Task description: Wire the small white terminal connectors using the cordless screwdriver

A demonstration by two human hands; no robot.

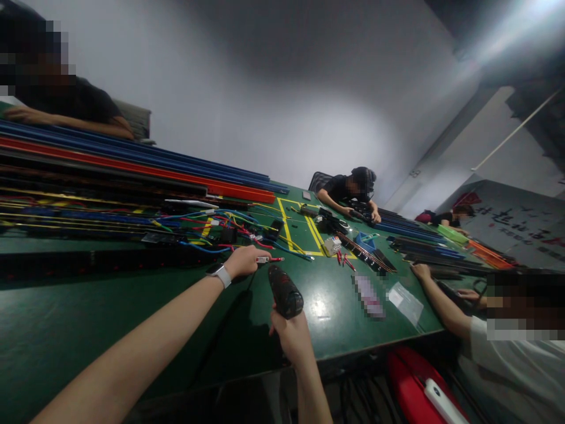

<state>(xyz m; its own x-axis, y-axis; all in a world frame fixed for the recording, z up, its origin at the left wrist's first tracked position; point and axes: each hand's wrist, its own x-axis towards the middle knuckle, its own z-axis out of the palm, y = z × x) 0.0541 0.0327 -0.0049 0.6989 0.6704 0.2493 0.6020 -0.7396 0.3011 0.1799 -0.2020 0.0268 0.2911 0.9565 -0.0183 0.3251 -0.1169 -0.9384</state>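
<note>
My left hand [244, 262], with a watch on its wrist, pinches a red cable [276, 259] that has a white label and a metal lug at its end. In my right hand [293, 335] is a black pistol-grip power tool [286, 291]; its front points away from me, close to the cable end. Whether it is a heat gun or a driver I cannot tell. Behind my left hand lies a bundle of blue, red, yellow and green wires [233, 221] with ring lugs. A loose blue wire's lug [311, 257] rests on the green table [331, 330].
Long blue and red rails [247, 188] lie at the back left. Yellow tape [286, 227] marks the table, near a grey block [332, 245] and a blue bin [366, 241]. A clear bag [406, 301] lies right. Co-workers sit across and at the right [445, 306].
</note>
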